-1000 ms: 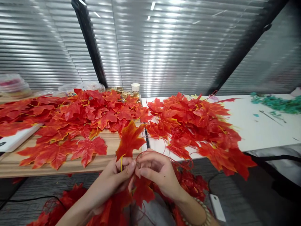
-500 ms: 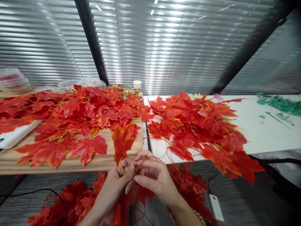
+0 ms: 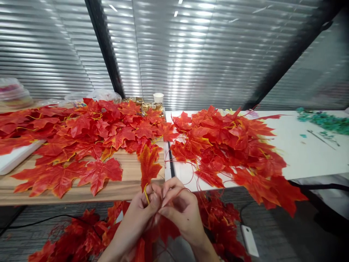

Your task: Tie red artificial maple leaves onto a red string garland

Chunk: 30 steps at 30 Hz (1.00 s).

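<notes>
Both hands meet in front of the table edge. My left hand (image 3: 145, 209) pinches an artificial maple leaf (image 3: 149, 165) by its yellow stem (image 3: 146, 194); the red-orange blade stands up above the fingers. My right hand (image 3: 180, 207) is closed, thumb against fingers, on a thin red cord (image 3: 178, 190) that runs over its fingers. The spot where stem and cord come together is hidden by the fingertips. Below the hands more red leaves (image 3: 167, 230) hang over the lap.
Red maple leaves (image 3: 100, 127) cover the wooden table (image 3: 131, 182). Another heap (image 3: 229, 142) lies on the white table (image 3: 305, 156), beside green foliage (image 3: 324, 120). A paper cup (image 3: 158, 97) stands behind. More leaves (image 3: 79, 233) and a white power strip (image 3: 249, 240) are below.
The held leaf and both hands have shifted slightly right, and the leaf has turned a little. The right fingers have drawn in closer to the left fingertips, closing on the cord.
</notes>
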### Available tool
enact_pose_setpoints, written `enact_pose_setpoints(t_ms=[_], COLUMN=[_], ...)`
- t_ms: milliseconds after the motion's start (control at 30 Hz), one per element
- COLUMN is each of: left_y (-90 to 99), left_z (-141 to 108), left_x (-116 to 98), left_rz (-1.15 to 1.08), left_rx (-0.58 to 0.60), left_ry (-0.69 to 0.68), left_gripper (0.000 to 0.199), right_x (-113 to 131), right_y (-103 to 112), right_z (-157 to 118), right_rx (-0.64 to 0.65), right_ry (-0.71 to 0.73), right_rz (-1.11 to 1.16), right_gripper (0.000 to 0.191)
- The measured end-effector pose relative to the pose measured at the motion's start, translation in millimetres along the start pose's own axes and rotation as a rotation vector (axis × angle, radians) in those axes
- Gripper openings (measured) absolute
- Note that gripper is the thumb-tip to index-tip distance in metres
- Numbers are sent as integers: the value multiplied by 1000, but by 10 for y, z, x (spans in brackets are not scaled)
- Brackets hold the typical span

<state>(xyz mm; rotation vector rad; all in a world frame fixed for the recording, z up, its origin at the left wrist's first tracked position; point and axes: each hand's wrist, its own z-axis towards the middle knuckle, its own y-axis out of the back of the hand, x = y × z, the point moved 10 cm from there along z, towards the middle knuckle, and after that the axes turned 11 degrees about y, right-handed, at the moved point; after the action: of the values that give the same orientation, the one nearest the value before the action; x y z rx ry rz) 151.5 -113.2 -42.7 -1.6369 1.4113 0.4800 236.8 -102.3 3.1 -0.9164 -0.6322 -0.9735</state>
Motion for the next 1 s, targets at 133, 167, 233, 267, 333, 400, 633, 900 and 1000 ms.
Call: enact_pose_setpoints(t_ms=[133, 167, 233, 267, 333, 400, 633, 900, 1000], left_y=[119, 126, 116, 123, 192, 294, 272, 270, 400], left_z=[57, 75, 108, 121, 122, 84, -148, -280, -306], left_x=[-87, -93, -65, -26, 57, 91, -301, -329, -235], left_rz=[11, 14, 17, 15, 8, 32, 488, 465, 212], left_rx=[-55, -51, -33, -42, -117, -234, -437, -461, -490], left_ry=[-92, -107, -103, -80, -35, -31, -364, -427, -379], left_gripper=[53, 57, 60, 59, 56, 54, 42, 42, 42], right_x=[3, -32, -127, -169, -224, -225, -124, 17, 167], right_y=[98, 139, 214, 232, 198, 111, 39, 143, 105], right_z=[30, 25, 3, -9, -17, -5, 8, -64, -55], right_rx=[-93, -131, -213, -241, -238, -186, -143, -182, -143], right_ry=[32, 20, -27, -50, -83, -93, -62, 32, 94], right_rz=[20, 20, 29, 40, 74, 114, 153, 5, -127], right_gripper=[4, 4, 4, 6, 13, 14, 7, 12, 14])
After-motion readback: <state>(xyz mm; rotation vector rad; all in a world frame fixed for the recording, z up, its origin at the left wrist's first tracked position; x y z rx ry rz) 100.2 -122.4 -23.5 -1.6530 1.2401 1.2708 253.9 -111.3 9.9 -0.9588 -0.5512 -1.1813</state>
